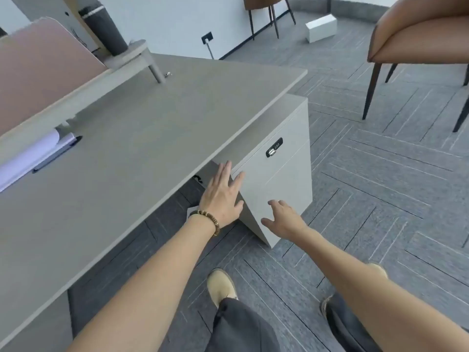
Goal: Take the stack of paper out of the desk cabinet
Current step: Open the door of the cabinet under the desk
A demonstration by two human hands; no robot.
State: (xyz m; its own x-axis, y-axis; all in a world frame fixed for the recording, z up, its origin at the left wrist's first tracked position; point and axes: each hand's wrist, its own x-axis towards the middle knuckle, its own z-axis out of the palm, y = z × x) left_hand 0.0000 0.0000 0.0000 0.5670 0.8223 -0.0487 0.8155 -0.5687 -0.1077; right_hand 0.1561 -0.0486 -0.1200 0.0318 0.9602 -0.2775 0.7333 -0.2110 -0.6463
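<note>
Person stands facing the cabinet, tan shoes (221, 285) on grey carpet (380, 194), both bare forearms stretched forward and down.

Step in hand, as I read it: opening the desk cabinet (276, 179), or just reaching it. No paper taken yet.

Right hand (284, 219): fingers loosely spread, palm down, at or just off the lower part of the cabinet front; contact unclear. Holds nothing.

Left hand (223, 196), beaded bracelet (208, 219) on the wrist: fingers spread flat, tips at the left edge of the cabinet front where it meets the dark gap under the table (152, 138). Empty too. Cannot tell if the fingers hook behind the edge.

Front panel looks angled out slightly at the left edge, maybe ajar; hard to be sure through the wide lens. Combination lock (274, 147) sits high on the front.

Stack of paper: not visible, presumably inside the cabinet. Loose white sheets and a pen (57, 154) lie on the table far left, well apart from the hands.

Next move likely calls for a pull on that left edge to swing or slide the front open, right hand steadying, then a reach inside. If the lock is engaged it won't budge.

Beyond: brown chair (418, 41), white box (321, 27) on the floor.
</note>
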